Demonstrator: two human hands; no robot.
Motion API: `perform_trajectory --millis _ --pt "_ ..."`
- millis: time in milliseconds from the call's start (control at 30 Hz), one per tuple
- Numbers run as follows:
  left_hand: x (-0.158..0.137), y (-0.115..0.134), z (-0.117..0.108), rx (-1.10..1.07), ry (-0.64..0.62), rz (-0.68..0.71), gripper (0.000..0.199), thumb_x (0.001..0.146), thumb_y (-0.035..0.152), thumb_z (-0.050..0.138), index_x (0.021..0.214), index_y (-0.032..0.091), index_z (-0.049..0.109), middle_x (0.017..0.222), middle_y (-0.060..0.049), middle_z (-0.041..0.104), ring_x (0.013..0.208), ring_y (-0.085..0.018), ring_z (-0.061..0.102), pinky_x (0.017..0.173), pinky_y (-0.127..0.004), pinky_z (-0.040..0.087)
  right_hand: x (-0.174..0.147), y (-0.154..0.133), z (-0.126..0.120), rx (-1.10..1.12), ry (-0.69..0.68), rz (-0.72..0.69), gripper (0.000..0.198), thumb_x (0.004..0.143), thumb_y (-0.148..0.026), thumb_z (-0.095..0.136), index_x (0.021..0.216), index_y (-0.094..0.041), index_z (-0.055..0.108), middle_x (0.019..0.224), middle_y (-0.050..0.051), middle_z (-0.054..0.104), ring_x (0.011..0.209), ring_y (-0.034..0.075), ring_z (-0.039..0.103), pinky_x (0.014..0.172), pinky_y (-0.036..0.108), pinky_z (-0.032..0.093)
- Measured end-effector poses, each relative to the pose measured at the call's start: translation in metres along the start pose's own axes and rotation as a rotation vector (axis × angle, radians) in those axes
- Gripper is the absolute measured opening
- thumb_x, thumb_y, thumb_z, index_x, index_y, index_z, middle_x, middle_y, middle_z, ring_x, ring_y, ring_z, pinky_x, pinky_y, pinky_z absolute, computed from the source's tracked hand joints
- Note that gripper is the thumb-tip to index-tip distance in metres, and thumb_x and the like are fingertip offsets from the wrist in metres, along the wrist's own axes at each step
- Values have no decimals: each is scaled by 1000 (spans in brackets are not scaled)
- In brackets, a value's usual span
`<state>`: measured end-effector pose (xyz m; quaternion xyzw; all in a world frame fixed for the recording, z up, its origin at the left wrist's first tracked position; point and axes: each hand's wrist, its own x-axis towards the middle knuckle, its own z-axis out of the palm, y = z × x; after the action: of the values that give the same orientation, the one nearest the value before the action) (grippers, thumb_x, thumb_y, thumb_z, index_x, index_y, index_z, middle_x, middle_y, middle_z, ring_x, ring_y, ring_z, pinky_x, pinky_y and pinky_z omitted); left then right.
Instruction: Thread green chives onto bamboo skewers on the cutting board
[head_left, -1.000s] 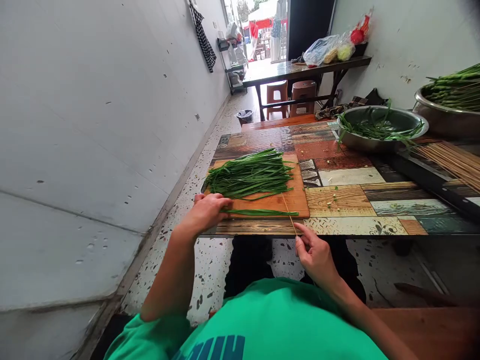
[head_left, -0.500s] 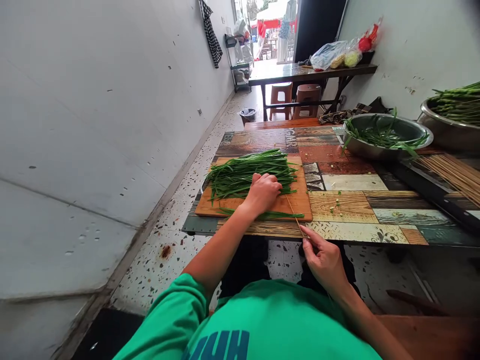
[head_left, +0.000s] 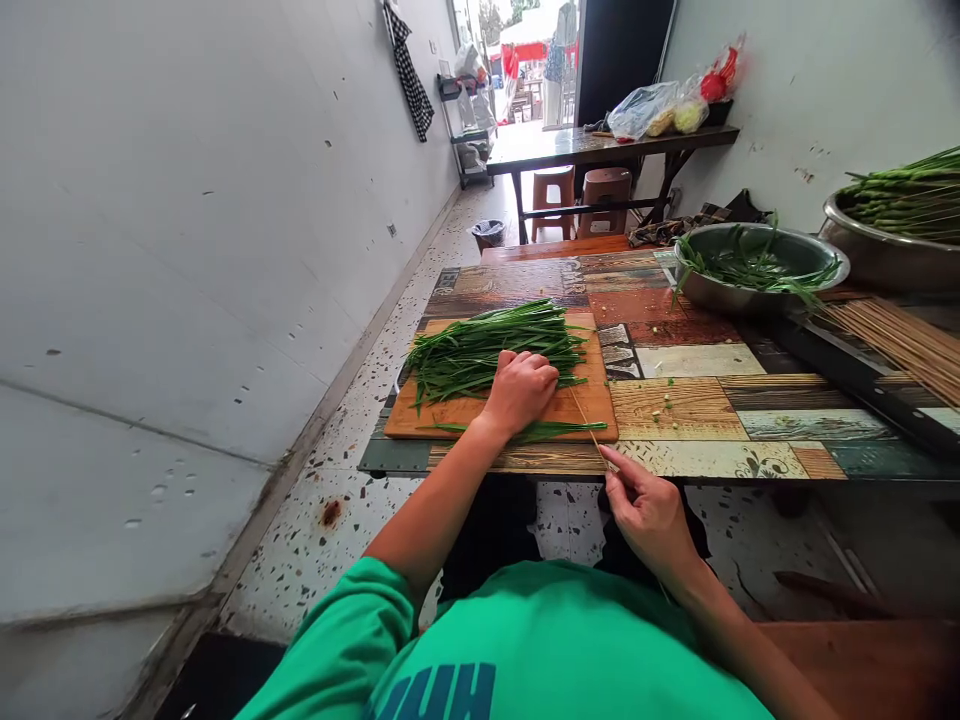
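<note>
A thick pile of long green garlic chives (head_left: 487,338) lies across a wooden cutting board (head_left: 601,390). My left hand (head_left: 520,390) rests at the pile's near right side, fingers curled down onto the chives; their tips are hidden. Low by the table edge, my right hand (head_left: 643,508) pinches a thin bamboo skewer (head_left: 585,410) between thumb and fingers. The skewer slants up and left over the board toward my left hand, where its point is out of sight. A few separate chive blades (head_left: 559,431) lie along the board's near edge.
To the right are a metal bowl (head_left: 694,285) with loose greens, a large knife (head_left: 847,370), a bundle of bamboo skewers (head_left: 900,335) and a second metal bowl (head_left: 862,240) of skewered greens. Small green scraps (head_left: 660,410) dot the patterned table (head_left: 697,455). A white wall (head_left: 187,250) runs along the left.
The camera view has shifted slightly, so the background sits a little further left. Both hands keep nearly the same pose on the chives and the skewer.
</note>
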<state>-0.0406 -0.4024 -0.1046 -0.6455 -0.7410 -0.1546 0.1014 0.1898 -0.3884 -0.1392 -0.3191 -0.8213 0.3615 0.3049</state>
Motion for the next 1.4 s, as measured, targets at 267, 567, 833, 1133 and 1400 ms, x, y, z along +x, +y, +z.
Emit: perform_trajectory --millis 267,567,833,1133,1400 --pt "-3 -2 7 -224 -60 -74 20 87 23 52 85 20 71 86 -3 71 88 -17 62 80 -32 36 -2 -2 1 19 10 -29 38 85 -24 47 113 -10 68 104 11 73 89 19 71 77 24 57" --pt "-1 1 5 -264 -74 -113 22 87 23 50 84 18 71 86 -4 71 90 -18 62 83 -33 38 1 -1 3 25 8 -4 37 84 -24 47 112 -16 69 102 8 74 85 19 72 75 27 58" --pt "-2 0 6 -259 -70 -99 21 87 23 50 83 18 71 85 -4 71 89 -19 62 82 -34 35 1 -1 3 31 -10 -12 38 84 -24 48 114 -14 69 108 10 71 95 21 70 81 28 58" --pt "-4 -1 7 -293 -76 -99 20 88 23 50 87 19 70 88 -2 71 92 -17 62 81 -34 32 1 2 6 49 -3 0 38 84 -24 48 114 -15 69 107 9 72 93 21 71 79 28 58" --pt "-5 2 -2 -318 -107 -60 21 90 23 49 93 20 70 96 -3 71 97 -17 61 85 -34 31 1 0 5 53 5 15 38 83 -25 48 113 -16 69 99 8 74 80 19 72 69 26 58"
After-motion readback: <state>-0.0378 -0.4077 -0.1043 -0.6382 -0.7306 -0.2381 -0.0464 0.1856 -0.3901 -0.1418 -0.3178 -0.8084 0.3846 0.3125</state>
